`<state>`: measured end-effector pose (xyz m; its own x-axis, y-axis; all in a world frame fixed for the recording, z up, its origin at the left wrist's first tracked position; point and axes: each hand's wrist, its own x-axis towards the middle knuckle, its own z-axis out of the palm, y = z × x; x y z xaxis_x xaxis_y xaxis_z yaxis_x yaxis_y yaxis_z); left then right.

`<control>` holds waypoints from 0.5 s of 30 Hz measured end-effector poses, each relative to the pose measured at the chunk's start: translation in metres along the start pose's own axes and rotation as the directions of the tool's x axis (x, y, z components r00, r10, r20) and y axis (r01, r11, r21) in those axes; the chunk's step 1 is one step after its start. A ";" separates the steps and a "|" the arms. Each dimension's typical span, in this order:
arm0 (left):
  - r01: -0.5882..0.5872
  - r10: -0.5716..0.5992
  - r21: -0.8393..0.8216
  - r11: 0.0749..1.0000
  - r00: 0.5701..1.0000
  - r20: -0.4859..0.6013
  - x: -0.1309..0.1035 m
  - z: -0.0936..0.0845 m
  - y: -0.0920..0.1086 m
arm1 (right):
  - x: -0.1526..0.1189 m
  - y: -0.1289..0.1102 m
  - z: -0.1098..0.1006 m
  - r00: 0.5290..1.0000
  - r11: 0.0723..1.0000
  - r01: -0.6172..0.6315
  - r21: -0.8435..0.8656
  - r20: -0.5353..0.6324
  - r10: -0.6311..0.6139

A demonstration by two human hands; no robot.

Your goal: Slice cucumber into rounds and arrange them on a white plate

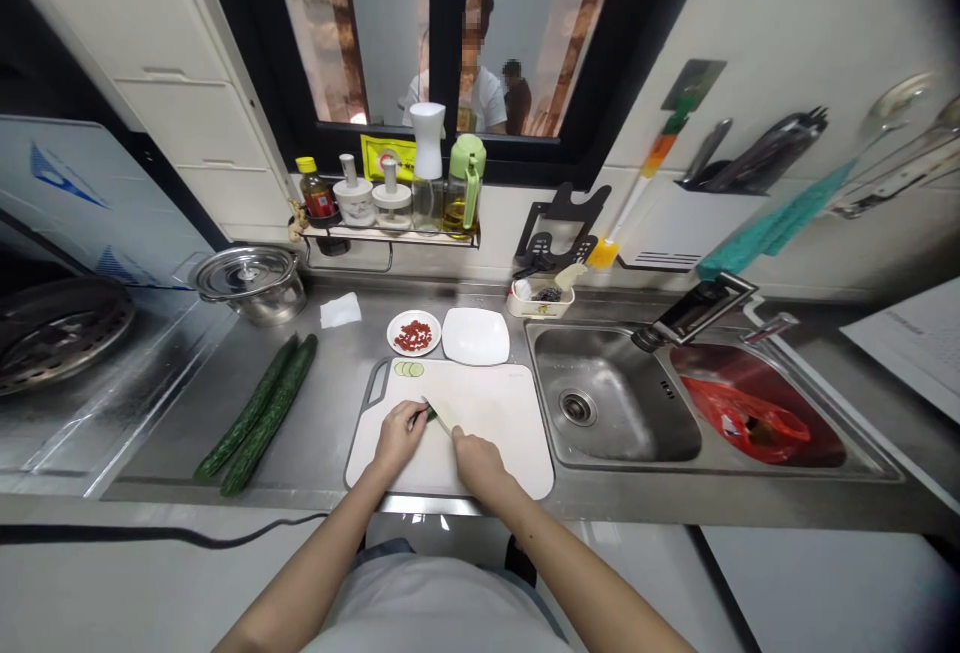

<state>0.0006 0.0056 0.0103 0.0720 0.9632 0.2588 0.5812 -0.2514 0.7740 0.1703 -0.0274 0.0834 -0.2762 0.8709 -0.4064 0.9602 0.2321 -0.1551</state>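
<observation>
"Which step do we see here?"

"Slicing, we judge. The right hand [480, 463] grips a knife with a pale blade [443, 416], slanted over a white, grey-rimmed cutting board [502, 418]. The left hand [400, 436] curls its fingers onto a small dark green cucumber piece [432, 414], beside the blade near the board's middle. Thin, round, pale green slices [409, 369] lie at the far edge; two long, dark green cucumbers [259, 413] rest uncut on our left."

"And the next move?"

"It calls, we think, for fingertips tucked back and an even stroke."

"Any brands we can read?"

"None. The bright yellow packet [373, 159] and the yellow-capped bottle's red label [321, 203] carry print too small for us; the left-hand panel's blue triangular mark [64, 178] shows no legible words."
</observation>
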 end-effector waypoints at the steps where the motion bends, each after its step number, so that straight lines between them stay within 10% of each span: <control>1: 0.005 -0.005 0.005 1.000 1.000 -0.002 0.001 0.000 0.000 | -0.002 0.000 0.000 1.000 1.000 -0.008 0.001 0.009 0.008; 15: 0.132 -0.136 -0.086 0.987 0.990 -0.038 0.002 0.005 0.000 | -0.026 0.008 -0.015 0.995 0.998 -0.042 0.056 0.088 0.037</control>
<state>0.0051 0.0083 0.0077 -0.0382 0.9842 0.1729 0.5137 -0.1290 0.8482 0.1853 -0.0417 0.1062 -0.2426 0.8374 -0.4898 0.9673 0.1702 -0.1881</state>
